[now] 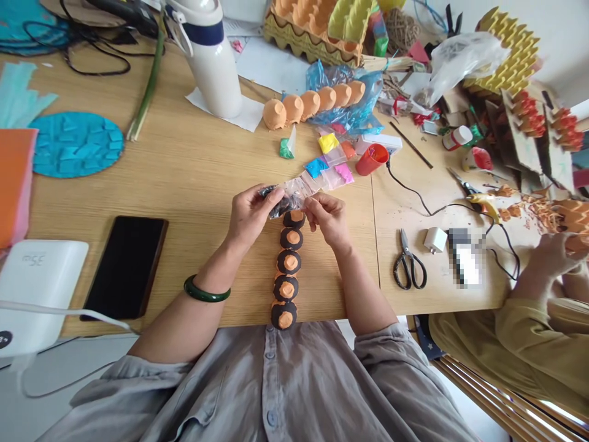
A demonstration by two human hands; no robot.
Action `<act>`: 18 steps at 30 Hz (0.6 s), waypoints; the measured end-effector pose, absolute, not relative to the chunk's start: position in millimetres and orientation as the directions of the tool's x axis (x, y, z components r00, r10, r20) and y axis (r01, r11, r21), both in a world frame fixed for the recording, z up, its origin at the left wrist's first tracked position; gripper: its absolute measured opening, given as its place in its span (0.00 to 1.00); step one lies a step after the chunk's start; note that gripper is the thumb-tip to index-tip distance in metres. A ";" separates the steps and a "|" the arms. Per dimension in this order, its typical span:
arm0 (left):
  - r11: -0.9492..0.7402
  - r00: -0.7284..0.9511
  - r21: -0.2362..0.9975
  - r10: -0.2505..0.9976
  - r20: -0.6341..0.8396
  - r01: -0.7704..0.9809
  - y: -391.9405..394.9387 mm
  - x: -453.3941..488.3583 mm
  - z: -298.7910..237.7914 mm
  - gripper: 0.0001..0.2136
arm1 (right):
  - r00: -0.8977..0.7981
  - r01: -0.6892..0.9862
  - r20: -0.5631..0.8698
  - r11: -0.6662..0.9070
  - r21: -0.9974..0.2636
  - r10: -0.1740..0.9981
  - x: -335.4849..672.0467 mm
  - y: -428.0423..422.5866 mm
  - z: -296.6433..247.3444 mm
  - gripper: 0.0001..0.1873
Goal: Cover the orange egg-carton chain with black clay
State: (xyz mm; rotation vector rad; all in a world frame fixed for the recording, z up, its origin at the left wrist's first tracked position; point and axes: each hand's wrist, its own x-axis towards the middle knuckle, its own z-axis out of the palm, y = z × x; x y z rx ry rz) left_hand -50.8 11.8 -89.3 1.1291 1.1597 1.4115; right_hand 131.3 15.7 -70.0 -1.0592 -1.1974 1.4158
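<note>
My left hand (pixel 248 216) pinches a small clear plastic bag (pixel 293 191) with something black inside, likely soft clay. At the bag's other end, the thumb and fingers of my right hand (pixel 330 220) are closed on the plastic. Below the hands, a strip of orange egg-carton cups (pixel 289 263) with black rings around orange centres runs toward my body; its far end is partly covered by the bag. Just beyond lie small packets in blue (pixel 316 166), yellow (pixel 328 143), pink (pixel 343 172) and green (pixel 286 148). A red cup (pixel 372 159) stands right of them.
A second orange egg-carton strip (pixel 310 103) rests on blue plastic. A white bottle (pixel 209 67) stands at the back. To the left are a phone (pixel 126 265) and power bank (pixel 39 291); to the right, scissors (pixel 407 264), a charger (pixel 435 240) and another person's hand (pixel 552 255).
</note>
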 end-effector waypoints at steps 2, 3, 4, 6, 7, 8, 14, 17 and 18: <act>-0.104 -0.103 0.992 0.990 0.097 -0.066 10.7 -51.6 -88.6 0.25 | -0.133 -0.133 -0.068 -0.085 -0.987 0.989 132.3 16.4 -69.9 0.33; -0.106 -0.097 0.994 0.990 0.102 -0.040 10.0 -51.9 -87.7 0.25 | -0.127 -0.135 -0.090 -0.107 -0.985 0.988 132.3 16.4 -69.6 0.33; -0.104 -0.086 0.994 0.991 0.102 -0.018 9.3 -52.1 -86.7 0.25 | -0.125 -0.132 -0.103 -0.120 -0.984 0.987 132.1 16.1 -69.4 0.33; -0.093 -0.047 0.996 0.995 0.093 -0.002 8.1 -51.9 -84.8 0.24 | -0.124 -0.105 -0.093 -0.106 -0.989 0.988 131.4 15.2 -69.2 0.33; -0.089 -0.026 0.996 0.996 0.089 -0.008 7.9 -51.6 -84.1 0.24 | -0.118 -0.087 -0.074 -0.084 -0.993 0.990 131.3 14.9 -69.1 0.33; -0.088 -0.014 0.996 0.996 0.088 -0.020 8.1 -51.1 -83.9 0.25 | -0.105 -0.071 -0.059 -0.067 -0.995 0.993 131.5 15.0 -68.9 0.32; -0.041 -0.202 0.987 0.979 0.009 -0.153 14.9 -49.0 -90.5 0.29 | 0.081 -0.113 -0.136 -0.127 -0.985 0.987 139.6 43.6 -63.8 0.29; 0.009 -0.191 0.984 0.981 -0.044 -0.180 17.2 -49.3 -93.0 0.26 | 0.192 0.009 -0.130 -0.134 -0.991 0.973 147.9 78.2 -63.2 0.27; 0.017 -0.171 0.984 0.984 -0.048 -0.176 17.5 -49.5 -93.3 0.25 | 0.230 0.112 -0.123 -0.152 -0.982 0.965 151.5 90.1 -63.7 0.26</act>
